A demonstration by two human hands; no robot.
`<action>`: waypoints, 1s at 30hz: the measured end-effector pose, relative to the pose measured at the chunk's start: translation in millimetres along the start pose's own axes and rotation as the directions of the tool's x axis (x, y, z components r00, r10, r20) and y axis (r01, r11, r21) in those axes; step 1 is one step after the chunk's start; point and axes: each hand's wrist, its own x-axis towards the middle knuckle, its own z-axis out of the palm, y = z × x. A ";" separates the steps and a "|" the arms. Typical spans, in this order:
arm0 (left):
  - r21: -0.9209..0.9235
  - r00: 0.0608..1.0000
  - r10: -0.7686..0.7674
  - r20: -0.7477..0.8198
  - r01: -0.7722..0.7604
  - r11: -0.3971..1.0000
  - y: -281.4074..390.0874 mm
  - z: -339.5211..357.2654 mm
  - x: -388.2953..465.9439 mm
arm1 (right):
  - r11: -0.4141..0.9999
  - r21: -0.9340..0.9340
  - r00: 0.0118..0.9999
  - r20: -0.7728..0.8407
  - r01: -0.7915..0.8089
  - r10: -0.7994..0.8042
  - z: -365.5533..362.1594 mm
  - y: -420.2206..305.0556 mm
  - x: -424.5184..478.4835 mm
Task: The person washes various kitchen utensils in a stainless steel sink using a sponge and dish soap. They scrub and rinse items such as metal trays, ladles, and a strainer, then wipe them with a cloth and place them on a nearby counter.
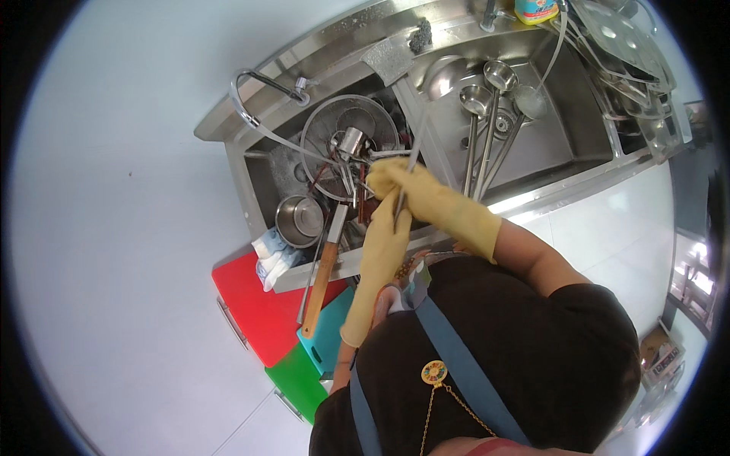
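Yellow rubber gloves cover both hands, which meet over the left sink basin. A long, thin metal utensil (pixel 417 137) slants up and away between them, slightly blurred. Its near end lies in my left hand (pixel 383 242), while my right hand (pixel 399 179) closes around its shaft farther up. Just beyond the gloves, a round mesh strainer (pixel 311 117) sits in the basin with a metal cup (pixel 352 142) and several slim utensils in it. A steel pot (pixel 299 221) stands at the basin's left corner. My palms and fingertips are partly hidden.
Several long-handled ladles (pixel 475 101) rest in the right basin (pixel 556 142). A wooden-handled tool (pixel 322 279) juts over the front rim beside a cloth (pixel 276 256). Cutting boards (pixel 256 302) lie below left. Clear lids or pans (pixel 633 68) pile up at right. A faucet (pixel 274 85) arches over the left basin.
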 end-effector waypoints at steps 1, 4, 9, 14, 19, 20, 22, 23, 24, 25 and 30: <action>-0.054 0.996 0.028 0.090 -0.023 0.998 1.0 -0.4 0.4 | 0.997 -0.057 0.999 -0.018 0.046 -0.047 -8.4 -18.5 -1.5; -0.256 0.909 0.097 0.407 0.012 0.967 6.4 -17.1 5.7 | 0.940 -0.305 0.933 -0.270 0.150 -0.237 -50.8 -59.3 -1.5; -0.177 0.990 -0.100 0.102 0.117 0.977 -96.1 -33.6 -5.6 | 0.978 -0.207 0.745 -0.647 0.035 -0.164 -158.5 -119.1 21.9; 0.329 0.940 -0.191 -0.284 0.283 0.901 -141.5 -74.1 -19.8 | 0.978 -0.210 0.593 -0.786 0.012 -0.176 -284.3 -119.3 75.9; 0.356 0.892 -0.284 -0.352 0.408 0.841 -179.1 -92.5 -19.9 | 0.969 -0.241 0.470 -0.862 -0.052 -0.189 -311.5 -103.2 75.8; 0.376 0.888 -0.304 -0.344 0.427 0.822 -197.0 -97.8 -10.6 | 0.944 -0.322 0.498 -0.832 -0.076 -0.244 -320.1 -98.0 74.6; 0.467 0.914 -0.244 -0.324 0.379 0.799 -242.9 -97.4 1.3 | 0.251 -0.866 0.746 -0.500 -0.432 -0.440 -310.6 -92.4 69.6; 0.510 0.898 -0.342 -0.275 0.438 0.740 -244.7 -95.7 7.3 | -0.246 -0.861 0.862 -0.338 -0.445 -0.378 -296.6 -98.2 61.8; 0.552 0.865 -0.446 -0.230 0.493 0.672 -247.5 -93.5 10.3 | -0.386 -0.778 0.865 -0.399 -0.495 -0.305 -265.4 -107.9 54.2; 0.580 0.908 -0.357 -0.220 0.416 0.701 -274.4 -86.9 6.5 | -0.530 -0.682 0.859 -0.457 -0.504 -0.229 -229.0 -119.5 43.9; 0.537 0.918 -0.385 -0.097 0.374 0.756 -246.9 -77.2 43.4 | 0.008 -0.669 0.620 -0.692 -0.743 -0.370 -273.1 -139.9 26.6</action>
